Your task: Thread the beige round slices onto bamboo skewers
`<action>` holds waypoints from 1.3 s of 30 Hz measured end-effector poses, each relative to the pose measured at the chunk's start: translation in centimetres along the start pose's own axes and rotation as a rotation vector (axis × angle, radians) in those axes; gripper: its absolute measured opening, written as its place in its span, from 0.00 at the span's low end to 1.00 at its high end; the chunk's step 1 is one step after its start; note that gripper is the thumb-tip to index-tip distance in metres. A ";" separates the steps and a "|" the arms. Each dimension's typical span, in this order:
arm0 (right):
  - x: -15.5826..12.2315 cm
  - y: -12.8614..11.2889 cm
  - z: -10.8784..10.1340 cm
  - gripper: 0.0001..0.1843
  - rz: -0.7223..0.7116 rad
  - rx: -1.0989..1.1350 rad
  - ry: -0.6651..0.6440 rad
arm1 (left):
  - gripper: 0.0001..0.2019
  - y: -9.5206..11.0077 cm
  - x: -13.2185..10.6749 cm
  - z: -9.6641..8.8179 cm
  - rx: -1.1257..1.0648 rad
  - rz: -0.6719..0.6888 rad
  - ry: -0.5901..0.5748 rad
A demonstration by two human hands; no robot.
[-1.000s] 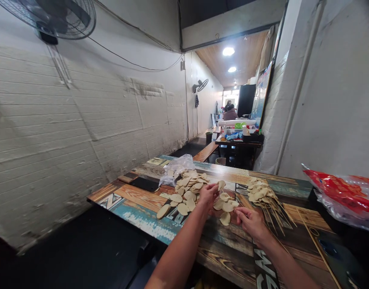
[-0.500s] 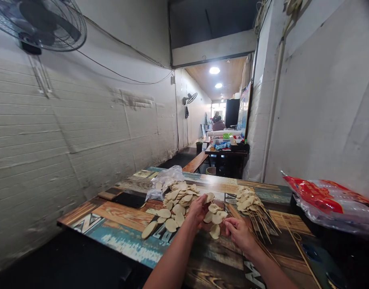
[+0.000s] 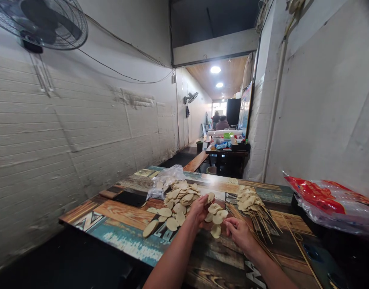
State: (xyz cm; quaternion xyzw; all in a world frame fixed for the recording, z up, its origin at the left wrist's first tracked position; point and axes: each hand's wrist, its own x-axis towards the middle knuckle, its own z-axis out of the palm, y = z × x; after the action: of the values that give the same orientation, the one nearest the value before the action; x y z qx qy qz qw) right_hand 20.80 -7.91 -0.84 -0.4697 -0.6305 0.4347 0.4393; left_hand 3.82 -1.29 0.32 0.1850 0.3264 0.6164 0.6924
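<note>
My left hand (image 3: 199, 208) pinches a pale round slice (image 3: 211, 197) just above the table. My right hand (image 3: 239, 232) is closed on a thin bamboo skewer (image 3: 218, 211) whose tip points toward that slice. A few loose slices (image 3: 216, 218) lie between the two hands. Left of my left hand spreads a big heap of the same pale slices (image 3: 180, 194). Beyond my right hand lies a pile of filled skewers (image 3: 250, 204) with their sticks fanned toward me.
The patterned wooden table (image 3: 124, 218) holds a clear plastic bag (image 3: 166, 178), a black phone-like slab (image 3: 128, 198), bare skewers (image 3: 295, 241) and a red-and-clear bag (image 3: 329, 200) at right. A wall fan (image 3: 39, 24) hangs upper left. People sit at a far table (image 3: 226, 150).
The view swung down and right a second ago, then held steady. My hands stay together over the loose slices, with only slight shifts of the skewer and slice.
</note>
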 end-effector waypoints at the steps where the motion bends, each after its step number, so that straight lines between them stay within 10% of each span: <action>1: 0.0 0.0 0.0 0.21 -0.005 -0.003 0.002 | 0.06 -0.2 0.0 0.0 0.005 -0.008 -0.012; 22: -0.2 0.0 -0.5 0.18 -0.140 -0.183 0.095 | 0.10 -0.9 -0.2 0.0 0.063 -0.025 -0.136; 32: 0.9 1.2 -1.1 0.22 -0.116 -0.127 0.178 | 0.10 1.0 -1.4 0.6 0.144 0.086 0.016; 39: 0.3 -0.1 -0.6 0.18 0.022 -0.004 0.031 | 0.11 0.1 -0.7 0.3 0.120 0.078 -0.054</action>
State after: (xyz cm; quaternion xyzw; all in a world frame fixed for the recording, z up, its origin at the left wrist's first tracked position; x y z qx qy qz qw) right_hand 21.31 -7.55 -0.56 -0.4842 -0.6192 0.4309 0.4433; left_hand 3.94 -1.88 0.72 0.2556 0.3364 0.6170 0.6639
